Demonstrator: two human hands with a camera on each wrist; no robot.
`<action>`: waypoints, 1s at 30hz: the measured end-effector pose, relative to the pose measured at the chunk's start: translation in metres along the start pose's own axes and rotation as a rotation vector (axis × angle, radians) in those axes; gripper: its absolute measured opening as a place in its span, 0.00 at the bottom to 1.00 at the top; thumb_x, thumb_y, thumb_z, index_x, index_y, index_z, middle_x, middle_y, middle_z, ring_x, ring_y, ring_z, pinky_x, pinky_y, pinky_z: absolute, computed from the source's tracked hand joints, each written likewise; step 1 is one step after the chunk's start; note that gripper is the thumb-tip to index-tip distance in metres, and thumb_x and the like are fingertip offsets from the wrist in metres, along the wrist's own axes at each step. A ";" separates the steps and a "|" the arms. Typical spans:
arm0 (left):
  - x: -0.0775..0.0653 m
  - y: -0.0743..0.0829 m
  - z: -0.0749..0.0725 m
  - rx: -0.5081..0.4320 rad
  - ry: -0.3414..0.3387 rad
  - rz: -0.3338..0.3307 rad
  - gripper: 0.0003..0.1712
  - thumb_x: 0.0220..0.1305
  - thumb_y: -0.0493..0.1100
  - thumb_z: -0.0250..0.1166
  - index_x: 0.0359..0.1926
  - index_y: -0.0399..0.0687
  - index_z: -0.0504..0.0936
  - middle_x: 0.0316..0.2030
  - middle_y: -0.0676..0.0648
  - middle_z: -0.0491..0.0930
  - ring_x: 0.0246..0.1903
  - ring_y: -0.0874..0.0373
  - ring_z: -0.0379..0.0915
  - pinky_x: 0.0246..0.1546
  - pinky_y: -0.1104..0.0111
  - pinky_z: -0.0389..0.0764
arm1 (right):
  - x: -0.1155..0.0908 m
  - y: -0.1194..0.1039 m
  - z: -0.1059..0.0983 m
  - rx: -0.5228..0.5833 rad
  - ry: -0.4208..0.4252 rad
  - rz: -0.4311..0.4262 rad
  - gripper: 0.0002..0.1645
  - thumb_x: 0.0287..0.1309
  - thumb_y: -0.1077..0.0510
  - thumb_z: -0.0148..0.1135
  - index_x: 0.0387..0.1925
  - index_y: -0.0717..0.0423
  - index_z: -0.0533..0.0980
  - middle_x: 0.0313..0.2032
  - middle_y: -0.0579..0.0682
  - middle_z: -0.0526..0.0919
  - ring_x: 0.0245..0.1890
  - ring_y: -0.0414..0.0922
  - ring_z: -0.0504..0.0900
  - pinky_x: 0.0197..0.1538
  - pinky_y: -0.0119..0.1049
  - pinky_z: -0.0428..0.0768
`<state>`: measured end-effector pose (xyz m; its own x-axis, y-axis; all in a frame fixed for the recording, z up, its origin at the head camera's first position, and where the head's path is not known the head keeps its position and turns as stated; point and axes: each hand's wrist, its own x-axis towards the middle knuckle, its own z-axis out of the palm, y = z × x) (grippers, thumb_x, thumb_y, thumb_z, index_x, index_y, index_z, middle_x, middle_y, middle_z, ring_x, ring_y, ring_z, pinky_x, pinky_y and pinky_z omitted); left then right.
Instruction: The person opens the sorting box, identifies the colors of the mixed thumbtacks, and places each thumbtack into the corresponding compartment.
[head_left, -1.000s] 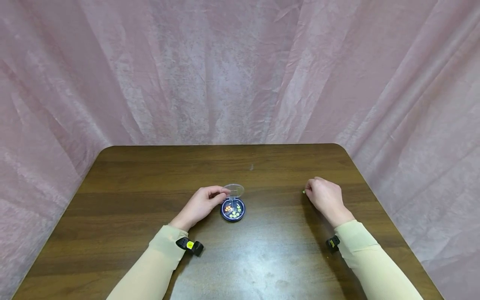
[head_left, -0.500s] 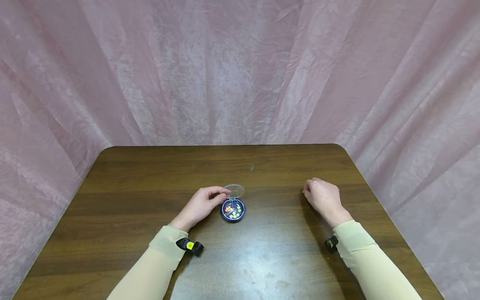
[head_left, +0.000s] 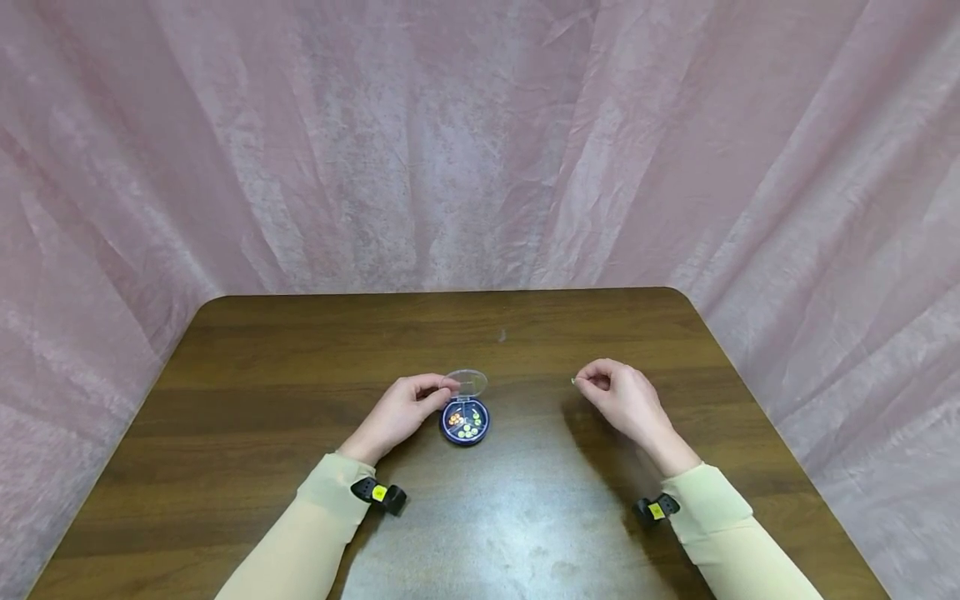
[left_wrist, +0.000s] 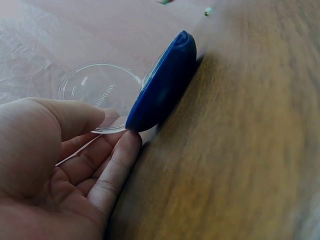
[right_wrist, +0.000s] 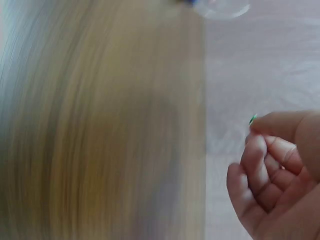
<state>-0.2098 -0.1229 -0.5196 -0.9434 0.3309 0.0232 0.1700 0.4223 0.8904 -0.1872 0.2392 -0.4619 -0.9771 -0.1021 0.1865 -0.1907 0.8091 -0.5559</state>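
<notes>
A round dark-blue pill case [head_left: 464,435] sits on the table with its hinged clear lid [head_left: 472,382] raised. Its divided compartments hold several small yellow-green pieces and an orange cluster. At the case's left side, my left hand [head_left: 401,414] holds the clear lid between thumb and fingers; in the left wrist view a finger lies against the base of the blue case [left_wrist: 167,85]. Off to the right, my right hand [head_left: 626,402] pinches a small green piece [right_wrist: 253,119] between thumb and index fingertips, over the table, the other fingers curled.
The brown wood-grain table [head_left: 300,333] has rounded far corners, with a pink curtain [head_left: 450,167] hanging behind it. Both wrists wear a black strap camera [head_left: 381,495]. A small pale mark [head_left: 502,335] shows on the tabletop beyond the case.
My right hand has moved left toward the case and turned, carrying the small green piece in its fingertips. The left hand and the case stay where they were.
</notes>
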 end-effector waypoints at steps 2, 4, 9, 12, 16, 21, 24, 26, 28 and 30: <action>0.000 -0.001 0.000 0.001 0.003 0.003 0.17 0.69 0.56 0.62 0.53 0.59 0.86 0.49 0.64 0.82 0.55 0.65 0.74 0.58 0.63 0.71 | -0.001 -0.009 0.000 0.202 -0.060 0.031 0.09 0.62 0.47 0.66 0.37 0.46 0.83 0.29 0.43 0.82 0.29 0.42 0.77 0.35 0.36 0.75; 0.000 0.000 0.000 0.000 0.007 0.000 0.17 0.70 0.56 0.62 0.53 0.59 0.86 0.49 0.63 0.82 0.55 0.64 0.74 0.58 0.63 0.71 | -0.002 -0.017 0.000 0.407 -0.120 0.056 0.14 0.62 0.46 0.67 0.40 0.52 0.83 0.31 0.48 0.83 0.30 0.43 0.78 0.37 0.38 0.78; -0.001 0.001 0.000 -0.004 0.009 -0.004 0.17 0.69 0.57 0.62 0.53 0.58 0.86 0.49 0.63 0.82 0.55 0.64 0.74 0.58 0.62 0.72 | -0.008 -0.036 0.000 0.925 -0.255 0.131 0.20 0.64 0.52 0.66 0.46 0.66 0.77 0.34 0.49 0.80 0.31 0.41 0.77 0.44 0.41 0.80; -0.001 0.001 0.000 -0.005 0.008 0.003 0.17 0.69 0.57 0.62 0.53 0.58 0.86 0.50 0.62 0.82 0.55 0.63 0.75 0.58 0.61 0.72 | -0.012 -0.046 0.002 1.210 -0.342 0.136 0.12 0.68 0.58 0.61 0.45 0.64 0.77 0.33 0.46 0.78 0.30 0.39 0.75 0.44 0.36 0.79; -0.001 0.001 0.000 -0.010 0.008 0.007 0.17 0.69 0.56 0.62 0.53 0.58 0.86 0.50 0.61 0.82 0.56 0.62 0.75 0.58 0.61 0.72 | -0.017 -0.058 0.005 1.493 -0.487 0.076 0.09 0.74 0.62 0.49 0.42 0.56 0.77 0.32 0.45 0.73 0.29 0.39 0.69 0.43 0.34 0.73; -0.001 0.000 -0.001 -0.013 0.003 -0.004 0.17 0.70 0.57 0.62 0.53 0.59 0.86 0.50 0.63 0.82 0.56 0.64 0.74 0.58 0.62 0.71 | -0.023 -0.075 0.006 1.744 -0.641 -0.023 0.15 0.78 0.62 0.38 0.39 0.53 0.73 0.33 0.45 0.68 0.29 0.39 0.63 0.43 0.34 0.66; -0.001 -0.001 -0.001 -0.012 0.004 -0.005 0.17 0.70 0.57 0.62 0.53 0.59 0.86 0.50 0.63 0.82 0.56 0.64 0.74 0.58 0.62 0.71 | -0.026 -0.086 0.003 1.837 -0.712 -0.089 0.17 0.78 0.61 0.35 0.38 0.53 0.72 0.34 0.44 0.67 0.30 0.39 0.62 0.43 0.33 0.64; -0.001 0.000 -0.001 -0.015 0.006 -0.002 0.17 0.69 0.57 0.62 0.53 0.58 0.86 0.50 0.63 0.82 0.56 0.64 0.74 0.58 0.62 0.71 | -0.028 -0.093 0.001 1.859 -0.750 -0.133 0.17 0.78 0.61 0.35 0.38 0.53 0.72 0.33 0.45 0.64 0.30 0.39 0.61 0.44 0.33 0.63; -0.001 0.000 -0.001 -0.019 0.008 0.000 0.17 0.69 0.56 0.62 0.52 0.58 0.86 0.50 0.62 0.82 0.55 0.64 0.74 0.58 0.62 0.71 | -0.029 -0.099 -0.001 1.861 -0.775 -0.169 0.18 0.78 0.60 0.35 0.38 0.52 0.73 0.32 0.45 0.61 0.30 0.39 0.61 0.44 0.33 0.64; 0.000 0.000 -0.001 -0.021 0.007 0.001 0.17 0.69 0.56 0.62 0.52 0.57 0.86 0.50 0.62 0.82 0.55 0.64 0.74 0.58 0.63 0.71 | -0.030 -0.103 -0.003 1.851 -0.790 -0.197 0.17 0.78 0.60 0.36 0.38 0.51 0.73 0.32 0.46 0.59 0.30 0.39 0.61 0.44 0.33 0.64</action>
<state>-0.2097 -0.1238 -0.5189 -0.9453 0.3250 0.0276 0.1652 0.4040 0.8997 -0.1377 0.1608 -0.4077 -0.6563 -0.6939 0.2964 0.3747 -0.6406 -0.6702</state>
